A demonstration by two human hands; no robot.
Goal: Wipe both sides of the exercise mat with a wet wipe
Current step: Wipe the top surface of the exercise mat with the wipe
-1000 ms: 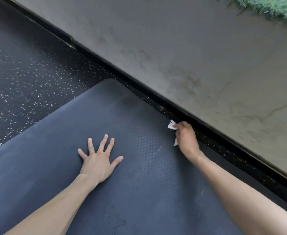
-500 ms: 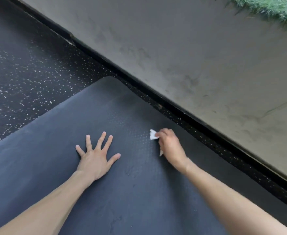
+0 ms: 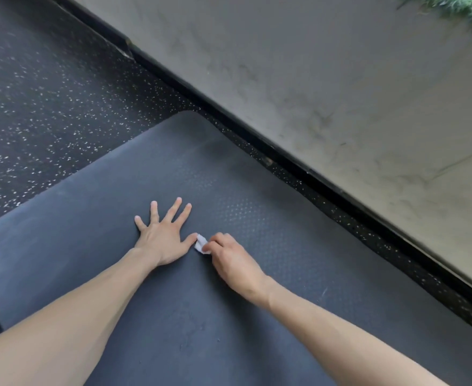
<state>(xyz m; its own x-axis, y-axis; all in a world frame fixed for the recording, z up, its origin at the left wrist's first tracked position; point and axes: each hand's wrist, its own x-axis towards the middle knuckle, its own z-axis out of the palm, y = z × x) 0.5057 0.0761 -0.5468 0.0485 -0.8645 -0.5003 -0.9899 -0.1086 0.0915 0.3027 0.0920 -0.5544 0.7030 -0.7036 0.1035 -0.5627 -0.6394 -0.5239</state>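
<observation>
Right hand slid wet wipe leftward — beside splayed left hand.

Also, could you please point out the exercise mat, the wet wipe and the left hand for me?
exercise mat (image 3: pixel 257 196): head view, a bare stretch of its dimpled surface.
wet wipe (image 3: pixel 201 244): head view, middle of its visible white patch.
left hand (image 3: pixel 163 240): head view, the back of the hand.

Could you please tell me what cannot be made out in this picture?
The wet wipe: head view, mostly hidden by the right hand's fingers; a white corner shows.
The exercise mat's underside: head view, it lies against the floor.
Mat's near end: head view, cut off by the bottom edge.
Green patch, top right: head view, blurred and cut off.
</observation>
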